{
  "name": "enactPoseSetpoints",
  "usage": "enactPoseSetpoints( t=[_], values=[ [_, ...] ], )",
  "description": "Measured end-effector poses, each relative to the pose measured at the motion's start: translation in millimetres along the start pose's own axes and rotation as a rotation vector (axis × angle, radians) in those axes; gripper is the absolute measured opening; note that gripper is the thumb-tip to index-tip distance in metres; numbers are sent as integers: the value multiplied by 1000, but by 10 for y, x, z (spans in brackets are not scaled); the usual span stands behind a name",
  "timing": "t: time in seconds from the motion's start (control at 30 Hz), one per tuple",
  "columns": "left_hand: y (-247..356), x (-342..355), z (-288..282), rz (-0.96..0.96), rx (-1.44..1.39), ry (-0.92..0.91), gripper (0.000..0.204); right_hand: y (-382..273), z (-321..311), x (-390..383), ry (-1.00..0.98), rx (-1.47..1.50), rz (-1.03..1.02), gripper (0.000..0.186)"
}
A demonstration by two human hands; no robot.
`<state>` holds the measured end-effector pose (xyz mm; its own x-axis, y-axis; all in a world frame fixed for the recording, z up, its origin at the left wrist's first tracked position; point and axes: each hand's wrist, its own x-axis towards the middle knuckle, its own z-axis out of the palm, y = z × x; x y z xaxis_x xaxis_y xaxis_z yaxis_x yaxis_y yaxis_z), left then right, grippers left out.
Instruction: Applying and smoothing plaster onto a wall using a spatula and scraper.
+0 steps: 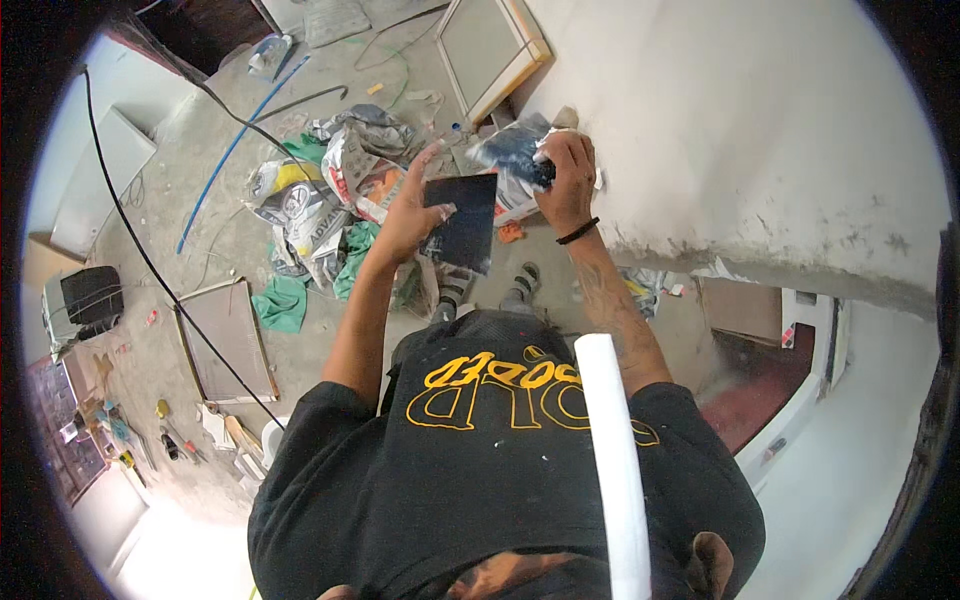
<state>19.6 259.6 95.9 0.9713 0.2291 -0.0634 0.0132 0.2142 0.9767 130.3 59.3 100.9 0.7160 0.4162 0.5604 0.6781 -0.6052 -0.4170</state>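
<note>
My left hand (pixel 408 215) holds a dark, flat rectangular plate (pixel 462 235), with the thumb over its near face and a finger stretched out along the far side. Pale smears mark the fingers. To its right, my right hand (pixel 568 175) is closed round the dark end of a flat, bluish-grey tool (pixel 512 152); motion smears it, so its exact kind does not show. This tool sits just beyond the plate's upper right corner, close to the white wall (pixel 720 120). The two hands are apart, in front of my body.
Torn, crumpled sacks (pixel 310 205) and green cloth (pixel 283 302) litter the concrete floor. A blue pipe (pixel 215 180) and framed panel (pixel 228 345) lie left; another framed panel (pixel 490 50) leans ahead. A black cable (pixel 150 255) crosses the left. A white tube (pixel 612 470) rises before my chest.
</note>
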Motion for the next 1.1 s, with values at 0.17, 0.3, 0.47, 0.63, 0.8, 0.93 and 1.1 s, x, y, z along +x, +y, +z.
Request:
enactPoseSetpoints(
  t=[0.17,0.3,0.47,0.63,0.8,0.93,1.1],
  values=[
    [94,-16,46,-310,-258,-266,37,-263,-143,19,14,68,-360,21],
    [177,103,154,-381,-370,-104,22,-193,-109,34,-9,13,-313,25],
    [132,199,248,-214,-438,158,11,-121,-154,-130,-227,1461,1006,68],
    [-84,251,285,-241,-637,218,14,-45,89,-271,-552,1049,820,62],
    [-119,331,105,-107,-608,91,12,540,-24,-367,-306,409,605,42],
    [-100,225,41,-166,-439,147,16,776,-249,-359,-6,1013,610,57],
    [-118,57,448,121,-274,280,26,381,-167,-177,-217,592,509,69]
  ],
)
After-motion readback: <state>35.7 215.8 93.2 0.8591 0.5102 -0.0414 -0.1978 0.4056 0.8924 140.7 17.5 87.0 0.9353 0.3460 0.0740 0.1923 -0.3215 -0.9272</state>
